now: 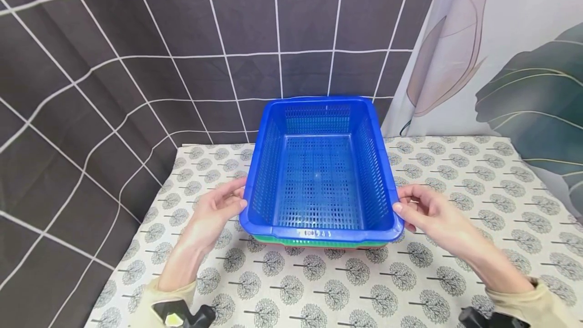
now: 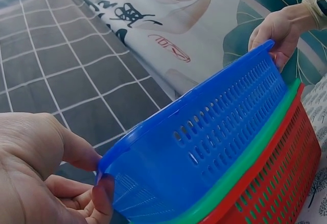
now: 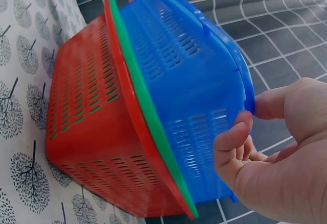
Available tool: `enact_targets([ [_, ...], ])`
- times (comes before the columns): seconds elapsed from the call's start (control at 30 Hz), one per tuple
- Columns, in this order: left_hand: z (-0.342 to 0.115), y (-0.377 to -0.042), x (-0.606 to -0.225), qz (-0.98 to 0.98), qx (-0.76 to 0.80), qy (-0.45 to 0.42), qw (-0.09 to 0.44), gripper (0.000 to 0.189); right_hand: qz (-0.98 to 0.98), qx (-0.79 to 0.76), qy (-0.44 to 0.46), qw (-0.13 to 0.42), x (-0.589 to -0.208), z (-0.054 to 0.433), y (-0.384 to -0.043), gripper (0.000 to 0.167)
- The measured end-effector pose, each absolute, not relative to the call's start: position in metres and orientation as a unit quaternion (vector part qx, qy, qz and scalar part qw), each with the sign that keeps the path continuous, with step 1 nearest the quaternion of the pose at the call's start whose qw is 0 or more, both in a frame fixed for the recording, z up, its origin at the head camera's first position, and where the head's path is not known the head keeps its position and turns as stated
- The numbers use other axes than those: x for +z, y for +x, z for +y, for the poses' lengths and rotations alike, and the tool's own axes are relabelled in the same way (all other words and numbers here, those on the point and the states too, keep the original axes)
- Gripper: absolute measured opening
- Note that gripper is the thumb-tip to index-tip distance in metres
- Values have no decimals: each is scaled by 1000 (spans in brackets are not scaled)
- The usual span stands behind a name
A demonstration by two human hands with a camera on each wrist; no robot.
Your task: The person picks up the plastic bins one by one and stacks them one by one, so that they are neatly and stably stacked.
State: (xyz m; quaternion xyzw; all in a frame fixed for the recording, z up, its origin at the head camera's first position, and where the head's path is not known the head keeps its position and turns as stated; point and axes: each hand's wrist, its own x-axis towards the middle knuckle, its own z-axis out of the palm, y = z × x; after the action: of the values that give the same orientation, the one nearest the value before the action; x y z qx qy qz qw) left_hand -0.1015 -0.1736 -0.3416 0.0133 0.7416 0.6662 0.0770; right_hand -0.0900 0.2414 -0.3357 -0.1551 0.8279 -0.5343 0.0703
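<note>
A blue plastic basket [image 1: 319, 176] with slotted walls sits partly nested in a green basket [image 1: 314, 242], its rim raised well above the green one. Outermost is a red basket [image 3: 87, 96] resting on the cloth; only its walls and rim show. My left hand [image 1: 216, 211] pinches the blue rim at the left, near the front corner, thumb on top and fingers underneath. On the opposite side my right hand [image 1: 425, 211] pinches the same rim near the front right corner. Both wrist views show a gap between the blue rim and the green rim.
A cloth with a tree print [image 1: 291, 287] covers the table under the baskets. Behind stands a dark curtain with a white grid [image 1: 241, 29]. On the right hangs a white curtain with leaf patterns [image 1: 501, 75].
</note>
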Motion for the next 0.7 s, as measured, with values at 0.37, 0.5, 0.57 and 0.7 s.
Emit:
enact_targets([
  [0.37, -174, -103, -353, 744, 663, 5, 83, 56, 828, -532, -159, 80, -345, 239, -94, 26],
  [0.5, -175, -104, -355, 748, 659, 10, 84, 54, 826, -533, -160, 85, -349, 239, -97, 26],
  [0.57, -175, -104, -356, 747, 659, 10, 84, 54, 827, -534, -156, 87, -350, 238, -97, 26],
  [0.7, -174, -104, -358, 747, 659, 5, 85, 54, 827, -533, -149, 94, -352, 237, -99, 28],
])
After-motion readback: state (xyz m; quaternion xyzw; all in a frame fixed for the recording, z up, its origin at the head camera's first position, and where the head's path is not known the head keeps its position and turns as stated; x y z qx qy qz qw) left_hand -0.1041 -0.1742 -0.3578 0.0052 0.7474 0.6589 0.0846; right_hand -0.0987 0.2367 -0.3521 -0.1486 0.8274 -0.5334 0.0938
